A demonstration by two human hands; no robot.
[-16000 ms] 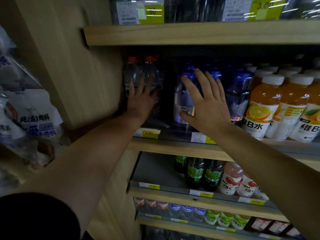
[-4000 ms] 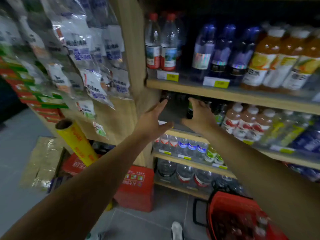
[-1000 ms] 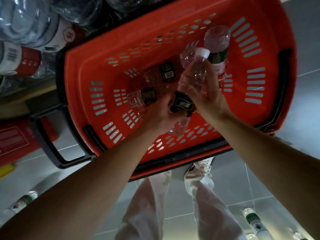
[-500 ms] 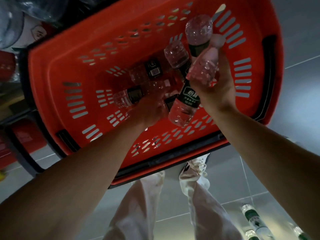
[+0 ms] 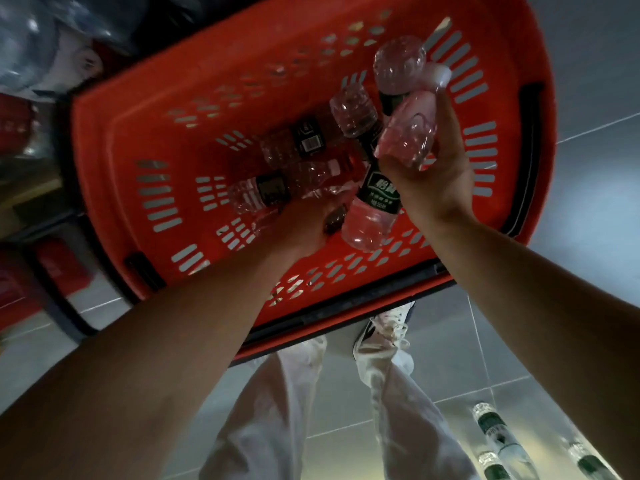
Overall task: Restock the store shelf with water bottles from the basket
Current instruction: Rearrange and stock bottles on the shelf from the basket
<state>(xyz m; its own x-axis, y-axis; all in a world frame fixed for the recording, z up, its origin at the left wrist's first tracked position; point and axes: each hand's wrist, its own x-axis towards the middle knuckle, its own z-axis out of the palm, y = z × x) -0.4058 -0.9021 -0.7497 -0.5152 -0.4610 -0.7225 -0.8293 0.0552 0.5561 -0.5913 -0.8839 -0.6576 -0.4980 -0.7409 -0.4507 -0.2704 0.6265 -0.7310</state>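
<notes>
- Your right hand (image 5: pixel 429 174) has lifted its water bottle (image 5: pixel 391 161) higher off the pile, fingers wrapped round the middle.
- Your left hand (image 5: pixel 304 223) has sunk among the bottles at the red basket's (image 5: pixel 114 140) near side; its grip is hidden.
- One bottle is ready for the shelf.

clear bottle (image 5: pixel 407 140) tilted, lifted | others lying in red basket (image 5: pixel 114 140)
</notes>
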